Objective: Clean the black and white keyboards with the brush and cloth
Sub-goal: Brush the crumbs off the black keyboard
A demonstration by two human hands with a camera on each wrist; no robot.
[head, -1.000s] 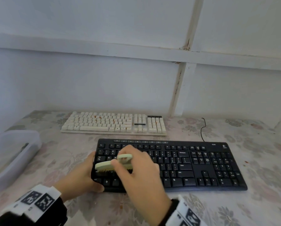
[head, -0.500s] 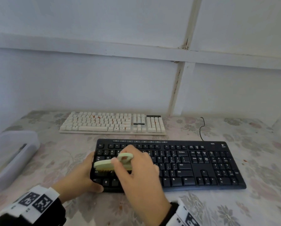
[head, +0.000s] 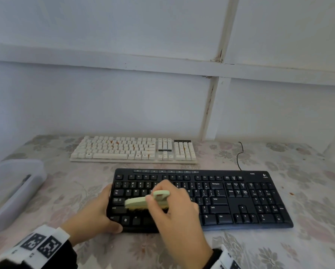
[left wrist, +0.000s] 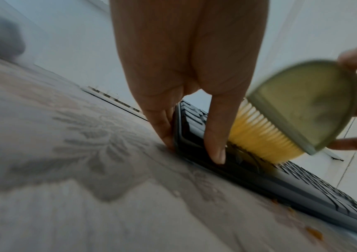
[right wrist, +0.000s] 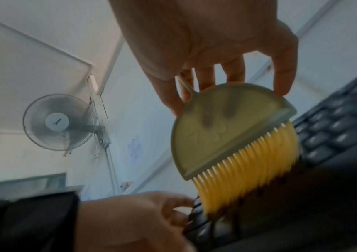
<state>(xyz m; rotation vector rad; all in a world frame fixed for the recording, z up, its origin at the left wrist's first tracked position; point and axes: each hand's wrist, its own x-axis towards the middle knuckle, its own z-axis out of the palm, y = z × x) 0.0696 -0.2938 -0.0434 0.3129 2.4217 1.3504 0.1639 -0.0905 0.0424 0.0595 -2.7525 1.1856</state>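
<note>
head view: right hand (head: pixel 174 208) pinches the green brush (head: pixel 143 200), bristles down on the black keyboard (head: pixel 230 199) left-side keys, while left hand (head: pixel 92 214) grips its near-left corner w/ thumb on top; white keyboard (head: pixel 133 150) lies just beyond, far side.

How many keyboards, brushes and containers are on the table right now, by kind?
Keyboards: 2, the black keyboard and the white keyboard
Brushes: 1, the green brush, held by the right hand
Containers: 1, the plastic tub
Cloths: 0 in view
Total: 4
</note>
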